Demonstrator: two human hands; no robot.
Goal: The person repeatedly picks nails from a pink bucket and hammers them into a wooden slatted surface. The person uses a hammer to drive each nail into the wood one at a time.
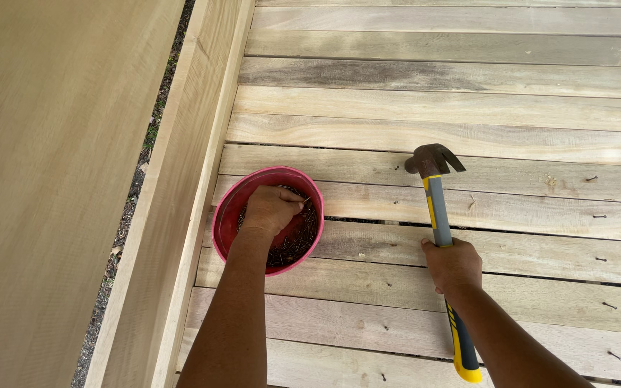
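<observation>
The left hand (271, 208) is sunk into a round red plastic bowl (233, 208) of dark, thin metal nails (292, 244), its fingers curled down among them and pinching some (how many cannot be told). The bowl stands on the pale, rough-sawn wooden floor planks (468, 108), close against a smooth, light wooden beam (181, 179) running along the left edge. The right hand (453, 264) is clenched round the middle of a claw hammer with a grey and yellow rubbery handle (438, 212); its rusty brown steel head (433, 159) rests on a plank well right of the bowl. Small dark nail heads (598, 216) dot the boards toward the right. A broad, flat tan sheet (44, 179) fills the far left.
</observation>
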